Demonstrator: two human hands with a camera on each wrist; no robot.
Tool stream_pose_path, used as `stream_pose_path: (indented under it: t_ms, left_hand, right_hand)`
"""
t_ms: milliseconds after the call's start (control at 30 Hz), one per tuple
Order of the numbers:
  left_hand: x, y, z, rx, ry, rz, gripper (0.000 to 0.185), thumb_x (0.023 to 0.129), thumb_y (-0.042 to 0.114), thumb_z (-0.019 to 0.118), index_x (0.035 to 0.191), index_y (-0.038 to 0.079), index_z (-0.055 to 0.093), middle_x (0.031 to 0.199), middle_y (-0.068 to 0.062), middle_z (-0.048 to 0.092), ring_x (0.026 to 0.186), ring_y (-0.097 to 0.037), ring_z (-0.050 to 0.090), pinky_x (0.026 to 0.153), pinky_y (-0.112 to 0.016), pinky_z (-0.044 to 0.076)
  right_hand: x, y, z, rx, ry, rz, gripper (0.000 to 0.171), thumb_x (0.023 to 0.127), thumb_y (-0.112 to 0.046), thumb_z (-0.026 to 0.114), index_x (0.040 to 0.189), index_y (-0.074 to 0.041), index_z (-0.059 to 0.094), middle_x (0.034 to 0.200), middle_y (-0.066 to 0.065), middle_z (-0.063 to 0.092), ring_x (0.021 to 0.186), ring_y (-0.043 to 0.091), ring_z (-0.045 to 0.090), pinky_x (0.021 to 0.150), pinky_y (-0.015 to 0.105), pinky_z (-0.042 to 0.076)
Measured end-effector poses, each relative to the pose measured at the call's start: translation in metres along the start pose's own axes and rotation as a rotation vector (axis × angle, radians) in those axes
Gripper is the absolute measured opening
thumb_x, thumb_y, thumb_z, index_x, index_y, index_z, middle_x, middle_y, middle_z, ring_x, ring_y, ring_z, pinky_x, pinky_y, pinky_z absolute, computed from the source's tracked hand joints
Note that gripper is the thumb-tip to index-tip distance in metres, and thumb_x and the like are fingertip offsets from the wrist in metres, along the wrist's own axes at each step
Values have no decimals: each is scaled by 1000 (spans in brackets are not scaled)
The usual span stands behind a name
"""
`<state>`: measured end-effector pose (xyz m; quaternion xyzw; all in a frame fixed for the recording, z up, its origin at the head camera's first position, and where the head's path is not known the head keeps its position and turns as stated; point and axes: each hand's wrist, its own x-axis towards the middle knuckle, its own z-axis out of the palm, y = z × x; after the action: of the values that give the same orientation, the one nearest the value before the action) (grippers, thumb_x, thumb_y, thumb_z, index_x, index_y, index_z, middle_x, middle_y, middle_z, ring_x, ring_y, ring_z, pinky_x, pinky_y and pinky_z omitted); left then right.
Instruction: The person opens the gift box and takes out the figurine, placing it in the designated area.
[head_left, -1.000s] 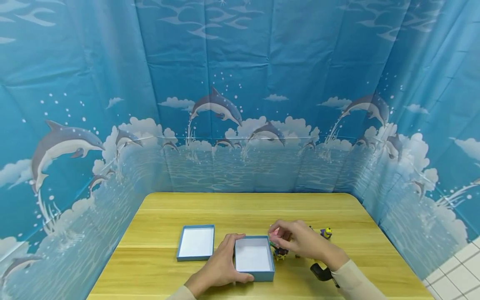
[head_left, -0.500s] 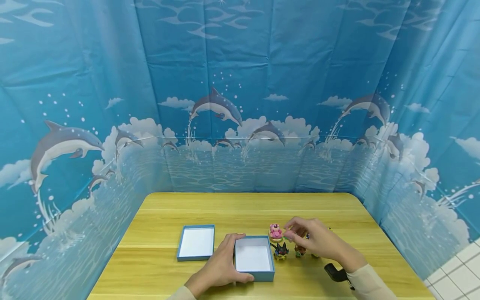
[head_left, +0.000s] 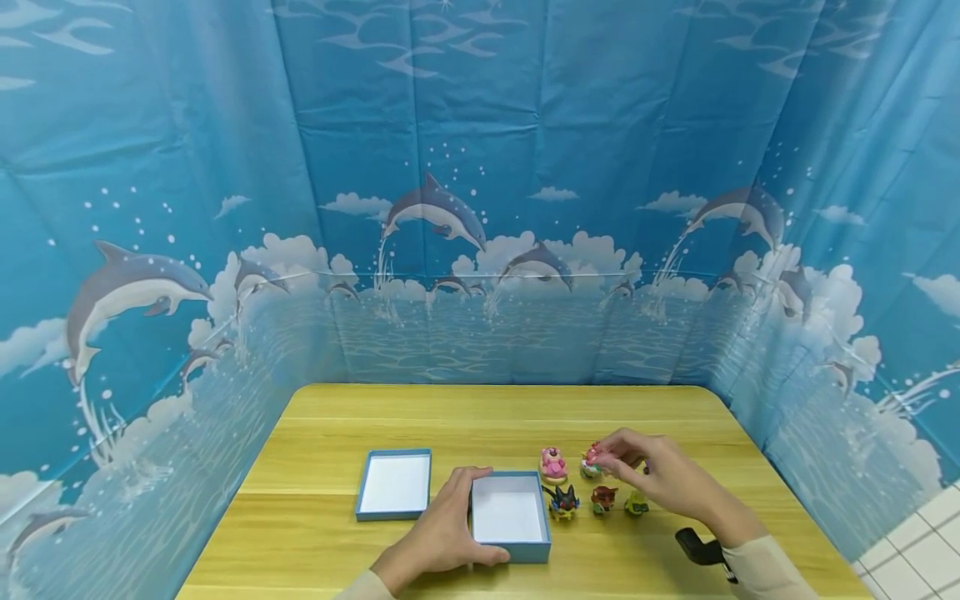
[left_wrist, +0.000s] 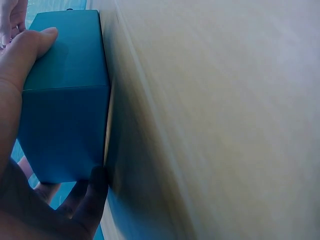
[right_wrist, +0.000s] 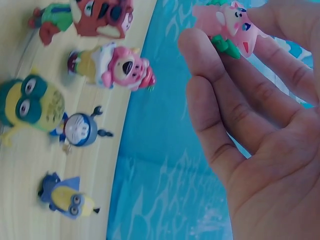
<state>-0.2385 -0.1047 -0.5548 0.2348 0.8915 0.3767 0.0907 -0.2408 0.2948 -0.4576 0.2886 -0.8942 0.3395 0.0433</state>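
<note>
My left hand (head_left: 438,532) grips the left side of a blue box (head_left: 528,552), its thumb on the near wall and fingers at the far corner. The box is open-topped with a white inside. In the left wrist view the thumb lies on a blue box wall (left_wrist: 65,127). My right hand (head_left: 667,479) is above the figurines, right of the box. It pinches a small pink figurine with green parts (right_wrist: 234,25) between thumb and fingertips, clear of the table in the right wrist view. Below the hand stand a brown figurine (head_left: 602,500) and a yellow-green figurine (head_left: 637,502).
A blue-rimmed, white-lined lid (head_left: 393,516) lies left of the box. A pink bear figurine (head_left: 553,464) and a black eared figurine (head_left: 563,502) stand beside the box's right wall. A minion figurine (right_wrist: 70,200) stands nearby. A dolphin-print curtain (head_left: 480,333) surrounds the wooden table (head_left: 315,433).
My right hand has moved right, away from the box, uncovering the pink bear, black and brown figurines. The left hand and the box stay in place.
</note>
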Motion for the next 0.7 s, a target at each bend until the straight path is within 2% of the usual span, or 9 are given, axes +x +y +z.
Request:
stream_pose_path:
  t_ms: [133, 267, 400, 600, 700]
  left_hand:
    - [0, -1, 1, 1, 1, 1, 128, 77, 74, 101, 177, 25, 38, 169, -6, 53, 134, -20, 61, 112, -52, 61]
    - [0, -1, 0, -1, 3, 4, 127, 77, 74, 101, 177, 25, 39, 168, -6, 54, 133, -20, 61, 111, -51, 61]
    - [0, -1, 0, 0, 5, 5, 127, 78, 74, 101, 177, 25, 39, 168, -6, 54, 135, -20, 61, 113, -52, 60]
    - [0, 0, 1, -5, 4, 4, 127, 78, 72, 102, 177, 24, 39, 169, -5, 54, 135, -21, 61, 112, -53, 61]
    - [0, 0, 0, -5, 5, 3, 127, 78, 72, 102, 177, 24, 39, 169, -4, 54, 134, -20, 61, 112, -52, 61]
  right_hand:
    - [-6, 4, -6, -24, 21, 24, 15, 117, -21, 73, 130, -17, 79, 107, -12, 84, 91, 2, 78, 80, 30, 67]
    - [-10, 6, -8, -39, 54, 37, 13, 116, -20, 75, 127, -24, 79, 107, -8, 86, 92, 5, 79, 81, 30, 67]
    - [-14, 10, -10, -50, 79, 49, 14, 115, -19, 76, 126, -27, 80, 106, -12, 85, 92, 7, 80, 81, 29, 67]
    - [-22, 17, -14, -46, 60, 100, 12, 116, -22, 75, 127, -24, 81, 112, -8, 86, 94, -1, 78, 81, 29, 67]
    - [-25, 20, -16, -49, 58, 128, 13, 116, -24, 75, 127, -23, 81, 113, -10, 86, 95, -2, 77, 81, 28, 67]
